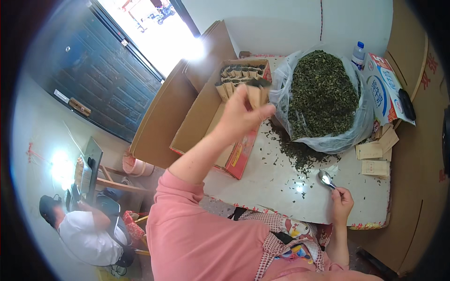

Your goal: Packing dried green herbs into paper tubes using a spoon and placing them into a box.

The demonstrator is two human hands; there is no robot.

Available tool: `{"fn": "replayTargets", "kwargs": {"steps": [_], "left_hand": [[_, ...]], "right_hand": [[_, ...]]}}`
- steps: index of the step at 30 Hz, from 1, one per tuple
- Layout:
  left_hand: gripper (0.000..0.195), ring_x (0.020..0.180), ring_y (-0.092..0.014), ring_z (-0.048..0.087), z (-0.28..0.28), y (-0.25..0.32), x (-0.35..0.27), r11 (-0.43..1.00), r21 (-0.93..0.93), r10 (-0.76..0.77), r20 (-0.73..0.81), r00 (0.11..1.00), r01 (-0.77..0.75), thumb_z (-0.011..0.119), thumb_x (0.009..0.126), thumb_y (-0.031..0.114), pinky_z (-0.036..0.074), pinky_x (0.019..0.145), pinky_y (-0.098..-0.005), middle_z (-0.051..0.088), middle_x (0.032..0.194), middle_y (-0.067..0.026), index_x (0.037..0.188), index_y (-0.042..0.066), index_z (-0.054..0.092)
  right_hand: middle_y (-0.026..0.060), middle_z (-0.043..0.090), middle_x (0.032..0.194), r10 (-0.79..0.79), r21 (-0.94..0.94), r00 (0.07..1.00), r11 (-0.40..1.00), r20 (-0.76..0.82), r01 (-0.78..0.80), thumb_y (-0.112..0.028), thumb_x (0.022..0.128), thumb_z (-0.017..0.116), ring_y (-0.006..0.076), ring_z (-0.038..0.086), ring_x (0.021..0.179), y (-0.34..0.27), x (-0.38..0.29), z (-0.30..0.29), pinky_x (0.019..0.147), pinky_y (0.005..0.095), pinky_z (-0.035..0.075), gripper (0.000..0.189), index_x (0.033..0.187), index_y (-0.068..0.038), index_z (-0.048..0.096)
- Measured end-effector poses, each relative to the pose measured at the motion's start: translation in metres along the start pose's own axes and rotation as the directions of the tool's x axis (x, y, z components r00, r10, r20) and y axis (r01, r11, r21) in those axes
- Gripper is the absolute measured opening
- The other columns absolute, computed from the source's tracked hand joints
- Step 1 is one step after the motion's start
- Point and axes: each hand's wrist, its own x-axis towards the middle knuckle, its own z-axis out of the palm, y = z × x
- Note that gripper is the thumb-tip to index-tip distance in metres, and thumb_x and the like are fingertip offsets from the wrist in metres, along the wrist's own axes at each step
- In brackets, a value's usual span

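Observation:
My left hand is raised over the right side of a long cardboard box, gripping a small brown paper packet with dark dried leaves showing at its open top. Filled paper packets of the same kind stand in rows at the box's far end. By the table's front edge, my right hand pinches the handle of a metal spoon, its bowl over the tabletop. Beyond the spoon is a clear plastic bag heaped with dried green leaves.
Loose leaf bits litter the white table. At the right lie flat paper packets beside a milk carton box and a water bottle. Cardboard sheets stand left of the box. Another person sits at the lower left.

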Motion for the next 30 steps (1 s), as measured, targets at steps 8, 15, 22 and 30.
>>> {"fn": "replayTargets", "kwargs": {"steps": [8,15,22,30], "left_hand": [[0.042,0.082,-0.012,0.06,-0.071,-0.072,0.058,0.957,0.242,-0.099,-0.238,0.966,0.158,0.078,0.08,0.019,0.051,0.073,-0.0277,0.063,0.096,-0.0073,0.108,0.0,0.053],[0.048,0.085,-0.017,0.063,-0.118,-0.127,0.077,0.93,0.308,-0.086,-0.354,0.931,0.203,0.08,0.078,0.019,0.053,0.072,-0.0311,0.064,0.098,-0.0108,0.11,-0.002,0.05],[0.053,0.079,-0.016,0.064,-0.137,-0.152,0.085,0.875,0.381,-0.146,-0.383,0.912,0.3,0.083,0.074,0.023,0.054,0.068,-0.0312,0.066,0.096,-0.0111,0.109,-0.002,0.052],[0.053,0.08,-0.018,0.066,-0.14,-0.161,0.087,0.777,0.509,-0.174,-0.391,0.904,0.37,0.083,0.073,0.023,0.054,0.067,-0.0325,0.068,0.093,-0.0117,0.109,-0.003,0.053]], "right_hand": [[-0.0008,0.059,0.078,0.028,0.021,1.0,0.999,0.01,-0.028,-0.003,0.089,0.061,0.0055,0.052,0.07,0.001,-0.002,0.0,0.065,0.0185,0.042,0.007,0.095,-0.001,0.062],[0.0,0.059,0.078,0.037,-0.019,0.999,0.999,-0.011,-0.038,-0.003,0.087,0.063,0.0067,0.052,0.071,-0.003,-0.002,0.004,0.065,0.0209,0.043,0.005,0.091,0.0,0.064],[0.0005,0.061,0.08,0.012,-0.09,1.0,0.996,-0.011,-0.013,-0.004,0.088,0.063,0.0075,0.052,0.072,-0.003,-0.002,0.004,0.066,0.0219,0.043,0.006,0.091,0.0,0.064],[0.0013,0.061,0.081,0.028,-0.109,1.0,0.994,-0.012,-0.029,-0.005,0.088,0.063,0.0087,0.053,0.074,-0.007,-0.003,0.006,0.067,0.0225,0.044,0.006,0.091,0.0,0.064]]}}
